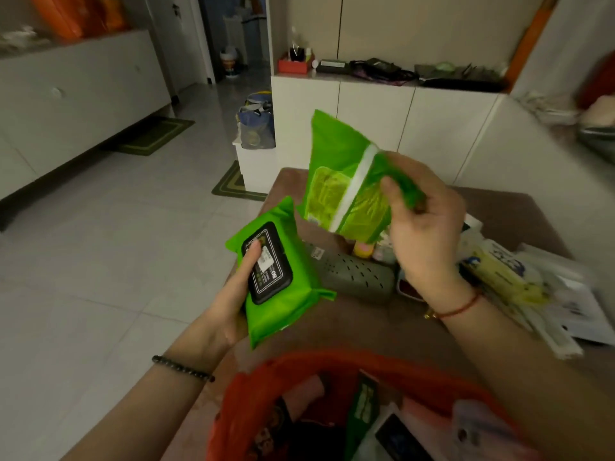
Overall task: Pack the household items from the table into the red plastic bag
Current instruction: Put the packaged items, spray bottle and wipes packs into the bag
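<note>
My left hand (233,294) holds a green wet-wipe pack with a black lid (283,281) from its left side, thumb lying on the lid. My right hand (422,227) grips a second green wipe pack (336,181) by one end and holds it up above the brown table (359,324), its back with a white strip facing me. The red plastic bag (253,404) stands open at the bottom of the view, with several items inside it. Both packs are above the table, beyond the bag's mouth.
On the table lie a grey-green perforated case (352,274), small bottles (362,249) and a heap of white and yellow packets and papers (519,281) at the right. White cabinets (376,118) stand behind the table. Tiled floor (100,244) lies to the left.
</note>
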### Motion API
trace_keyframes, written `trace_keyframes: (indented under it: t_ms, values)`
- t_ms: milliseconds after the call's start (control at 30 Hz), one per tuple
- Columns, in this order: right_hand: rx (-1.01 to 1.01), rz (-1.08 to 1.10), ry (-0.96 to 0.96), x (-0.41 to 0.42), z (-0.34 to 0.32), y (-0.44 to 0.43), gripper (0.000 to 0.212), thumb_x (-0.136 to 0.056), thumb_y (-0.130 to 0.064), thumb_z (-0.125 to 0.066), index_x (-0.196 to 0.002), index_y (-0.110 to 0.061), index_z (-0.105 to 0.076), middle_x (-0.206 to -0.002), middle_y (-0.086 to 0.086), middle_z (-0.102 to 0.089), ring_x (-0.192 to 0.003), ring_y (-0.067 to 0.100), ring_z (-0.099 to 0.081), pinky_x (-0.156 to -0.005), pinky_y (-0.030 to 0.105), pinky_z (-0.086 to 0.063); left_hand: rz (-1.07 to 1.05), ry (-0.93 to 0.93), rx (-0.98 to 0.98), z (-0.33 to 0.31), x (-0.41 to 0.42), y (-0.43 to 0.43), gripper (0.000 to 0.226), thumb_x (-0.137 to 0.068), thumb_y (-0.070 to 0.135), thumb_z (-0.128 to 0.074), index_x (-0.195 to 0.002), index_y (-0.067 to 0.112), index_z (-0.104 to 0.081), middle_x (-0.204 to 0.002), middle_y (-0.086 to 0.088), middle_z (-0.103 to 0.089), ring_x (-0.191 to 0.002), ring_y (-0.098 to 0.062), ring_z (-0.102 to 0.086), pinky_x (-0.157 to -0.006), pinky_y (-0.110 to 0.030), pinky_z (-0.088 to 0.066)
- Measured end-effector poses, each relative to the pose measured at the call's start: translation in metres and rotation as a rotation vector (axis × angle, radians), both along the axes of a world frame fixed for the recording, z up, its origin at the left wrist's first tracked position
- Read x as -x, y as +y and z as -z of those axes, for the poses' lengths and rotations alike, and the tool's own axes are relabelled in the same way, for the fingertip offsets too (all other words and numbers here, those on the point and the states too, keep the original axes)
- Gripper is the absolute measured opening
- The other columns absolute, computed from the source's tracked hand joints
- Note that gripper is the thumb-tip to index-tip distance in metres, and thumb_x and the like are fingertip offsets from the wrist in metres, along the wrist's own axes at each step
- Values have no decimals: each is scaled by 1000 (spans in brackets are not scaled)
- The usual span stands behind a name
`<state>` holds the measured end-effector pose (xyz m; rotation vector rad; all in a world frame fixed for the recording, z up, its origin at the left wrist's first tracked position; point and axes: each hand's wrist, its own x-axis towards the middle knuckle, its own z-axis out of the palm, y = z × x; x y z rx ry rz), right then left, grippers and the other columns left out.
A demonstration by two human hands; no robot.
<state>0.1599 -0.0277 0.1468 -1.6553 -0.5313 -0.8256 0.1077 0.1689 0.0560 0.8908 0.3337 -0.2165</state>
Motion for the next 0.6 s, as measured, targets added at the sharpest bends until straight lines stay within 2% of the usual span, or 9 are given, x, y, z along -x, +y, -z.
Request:
trace_keyframes:
  t_ms: [67, 133, 167, 233, 333, 400, 433, 500, 600]
  values:
    - [-91, 44, 74, 34, -8, -31, 22, -83, -13, -58, -97, -30, -61, -76, -39, -63, -78, -17, -58, -72, 3, -44, 63, -4, 62, -12, 24, -12, 56, -53, 52, -73, -95, 14, -69, -71, -10, -76, -60, -24, -72, -47, -36, -57]
    - [-114, 65, 147, 64, -6, -58, 25, -81, -23, -59, -86, -47, -63, -72, -39, -63, -71, -15, -57, -68, 5, -43, 133, -9, 97, -17, 49, -27, 59, -40, 50, -84, -86, 13, -75, -74, -12, -76, -62, -25, -72, -49, -39, -57]
    - [-108, 81, 177, 77, -1, -68, 24, -78, -28, -59, -79, -51, -65, -72, -39, -63, -71, -15, -57, -67, 5, -43, 162, 2, 71, -17, 61, -34, 53, -45, 52, -81, -81, 13, -77, -74, -12, -76, -62, -25, -72, -51, -39, -58]
    - [-65, 124, 210, 102, 12, -86, 29, -78, -28, -59, -87, -55, -65, -76, -45, -61, -75, -20, -56, -68, -1, -40, 215, 77, -21, -13, 82, -47, 44, -59, 51, -64, -75, 12, -78, -73, -13, -75, -61, -23, -72, -55, -37, -60]
    - [93, 183, 149, 138, 33, -104, 32, -80, -26, -55, -105, -45, -60, -92, -51, -55, -91, -25, -52, -82, -3, -38, 382, 119, -259, -8, 111, -60, 42, -65, 44, -63, -90, 12, -73, -85, -13, -76, -72, -24, -73, -66, -36, -60]
    - [165, 172, 101, 157, 48, -113, 25, -82, -19, -53, -105, -23, -60, -100, -39, -60, -100, -20, -52, -90, 4, -41, 495, 75, -443, -4, 122, -68, 40, -66, 41, -66, -97, 16, -68, -88, -9, -76, -77, -23, -72, -70, -34, -59]
    - [200, 170, 66, 165, 54, -116, 22, -83, -17, -53, -102, -15, -61, -105, -26, -62, -103, -15, -53, -93, 9, -43, 535, 67, -524, -1, 125, -72, 40, -66, 41, -68, -98, 17, -66, -88, -8, -76, -79, -22, -72, -72, -35, -59]
    - [285, 188, -6, 181, 66, -118, 22, -86, -16, -51, -100, -6, -66, -103, -2, -65, -104, 0, -57, -99, 15, -42, 607, 71, -662, 4, 128, -78, 41, -70, 42, -70, -102, 16, -66, -96, -10, -75, -86, -24, -71, -81, -38, -58]
    - [442, 158, -78, 200, 86, -113, 26, -89, -15, -45, -104, -9, -66, -110, -7, -62, -110, 11, -52, -105, 17, -36, 687, 102, -804, 13, 126, -83, 42, -78, 42, -67, -110, 15, -62, -109, -13, -71, -97, -29, -68, -90, -40, -54]
